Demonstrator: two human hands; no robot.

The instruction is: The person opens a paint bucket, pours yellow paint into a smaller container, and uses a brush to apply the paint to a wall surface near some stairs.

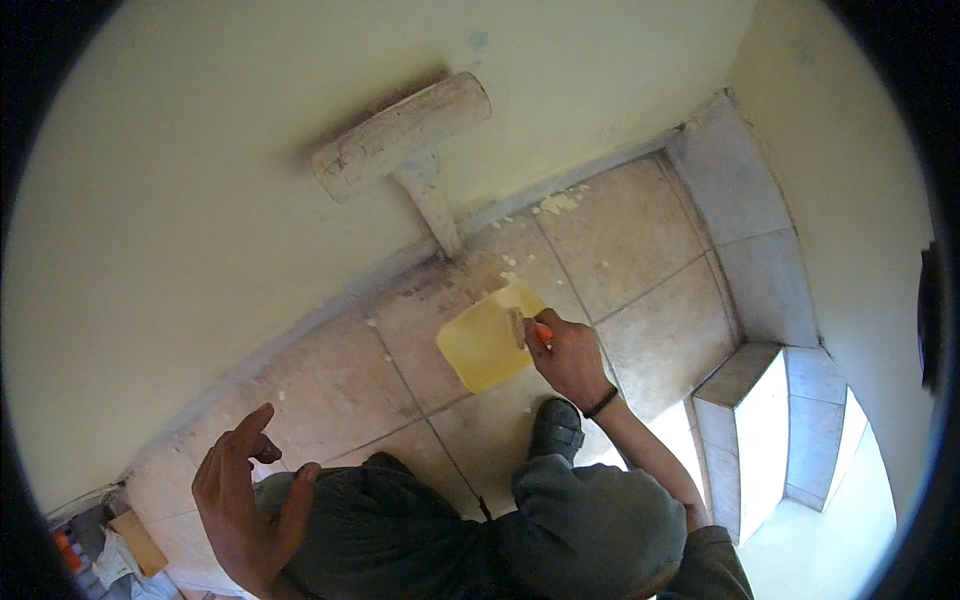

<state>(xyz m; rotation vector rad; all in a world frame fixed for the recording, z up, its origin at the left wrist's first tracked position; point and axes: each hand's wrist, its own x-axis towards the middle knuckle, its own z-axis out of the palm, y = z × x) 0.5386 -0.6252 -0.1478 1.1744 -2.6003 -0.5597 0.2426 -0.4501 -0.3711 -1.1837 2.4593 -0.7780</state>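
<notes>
A small brush (517,327), pale and stubby at the head with an orange handle, sits pinched in the right hand's (577,365) fingers above a yellow, round-cornered tray (472,345) on the tiled floor (635,225). The left hand (240,505) is spread beside the left knee (345,515). Beyond the tray, a grimy cylinder (400,138) on a stem stands against the wall (220,180), near pale flecks (560,203).
</notes>
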